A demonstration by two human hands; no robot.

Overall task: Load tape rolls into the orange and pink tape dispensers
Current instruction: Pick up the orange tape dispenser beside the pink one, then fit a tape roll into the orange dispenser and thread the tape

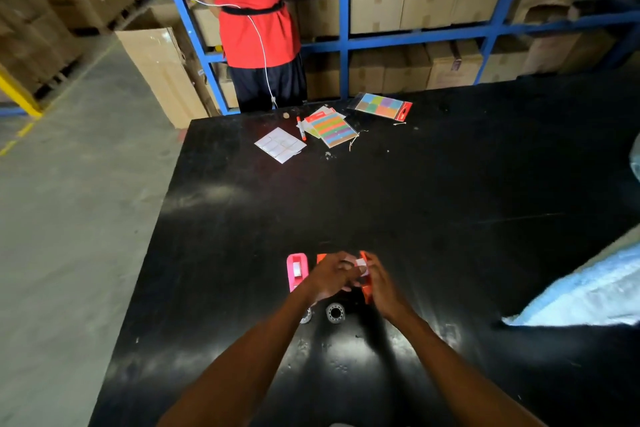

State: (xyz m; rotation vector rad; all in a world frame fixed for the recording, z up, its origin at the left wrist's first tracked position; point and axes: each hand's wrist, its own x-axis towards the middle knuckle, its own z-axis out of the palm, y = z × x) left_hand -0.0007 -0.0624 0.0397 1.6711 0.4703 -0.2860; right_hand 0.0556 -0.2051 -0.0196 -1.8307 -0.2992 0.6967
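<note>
A pink tape dispenser (pixel 297 270) lies flat on the black table (pixel 450 201), just left of my hands. My right hand (pixel 382 284) grips an orange tape dispenser (pixel 365 282) held upright off the table. My left hand (pixel 332 276) meets it from the left, fingers pinching at a small white piece at the dispenser's top. Another orange piece (pixel 321 257) shows behind my left hand. Two clear tape rolls lie near my wrists: one in full view (pixel 335 313), one (pixel 306 316) half hidden under my left forearm.
At the table's far side lie a white sheet (pixel 280 145), a red marker (pixel 300 128) and two packs of coloured sticky notes (pixel 334 130) (pixel 384 106). A person in a red shirt (pixel 249 10) stands beyond, by blue shelving with cartons. A pale plastic bag (pixel 588 291) lies right.
</note>
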